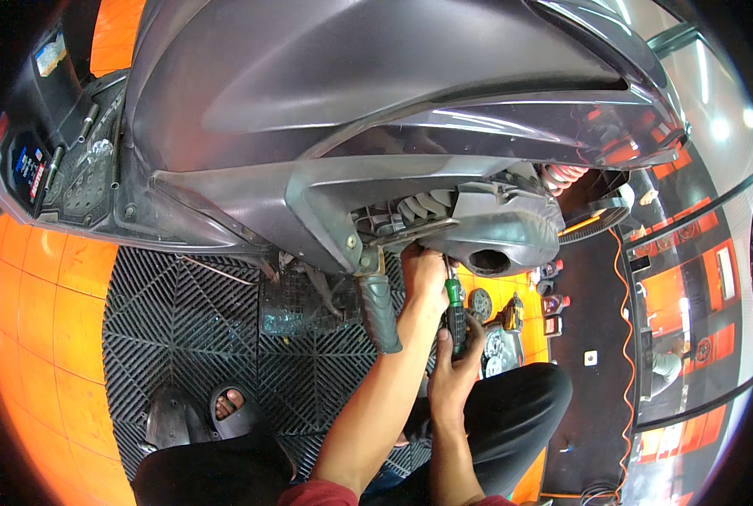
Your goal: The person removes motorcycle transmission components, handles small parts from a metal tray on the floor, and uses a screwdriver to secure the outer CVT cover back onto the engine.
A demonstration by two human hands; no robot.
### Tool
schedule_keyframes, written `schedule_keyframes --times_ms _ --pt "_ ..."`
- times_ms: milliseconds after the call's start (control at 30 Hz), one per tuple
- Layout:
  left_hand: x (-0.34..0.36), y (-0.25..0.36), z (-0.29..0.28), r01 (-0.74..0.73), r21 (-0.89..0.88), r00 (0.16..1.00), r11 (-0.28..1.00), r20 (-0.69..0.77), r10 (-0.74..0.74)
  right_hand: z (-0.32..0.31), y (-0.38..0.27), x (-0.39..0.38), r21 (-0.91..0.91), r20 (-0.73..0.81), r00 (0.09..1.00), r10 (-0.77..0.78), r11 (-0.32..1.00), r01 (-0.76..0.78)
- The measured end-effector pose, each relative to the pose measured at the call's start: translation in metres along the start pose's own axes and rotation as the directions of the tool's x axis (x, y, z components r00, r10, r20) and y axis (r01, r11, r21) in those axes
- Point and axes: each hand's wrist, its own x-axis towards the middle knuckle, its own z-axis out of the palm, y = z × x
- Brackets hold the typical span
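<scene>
A dark scooter [250, 93] fills the upper part of the head view. Under its black plastic air-filter housing [511, 232], my left hand [427, 274] is raised with its fingers curled in, close to the shaft of a screwdriver. What those fingers hold is hidden. My right hand [462, 347] is closed around the black lower part of the screwdriver [454, 293], whose green upper part shows above the fingers. The tool points up toward the housing's underside. Just left of my left wrist hangs the scooter's ribbed black rubber footpeg [380, 314].
Black ribbed floor mats [186, 325] and orange tiles [47, 287] lie below the scooter. Beyond my right hand are a yellow-black power tool [513, 313], a round metal part [480, 304], a tray of parts [501, 350] and several bottles [552, 304]. An orange hose [628, 337] runs along the right.
</scene>
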Motion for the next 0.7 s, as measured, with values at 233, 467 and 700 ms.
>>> schedule_keyframes --times_ms 233,467,700 --pt "0.006 0.005 -0.009 0.018 0.020 0.996 1.000 0.091 -0.019 -0.021 -0.013 0.009 0.578 0.790 0.582 0.193 0.086 -0.812" --pt "0.008 0.009 -0.008 0.048 0.030 0.995 0.998 0.089 -0.050 -0.008 -0.026 -0.002 0.384 0.277 0.934 0.226 0.865 -0.323" --pt "0.003 0.012 -0.003 -0.028 0.103 0.996 0.994 0.085 0.019 -0.007 -0.051 0.014 -0.200 0.207 0.978 0.021 0.980 0.022"
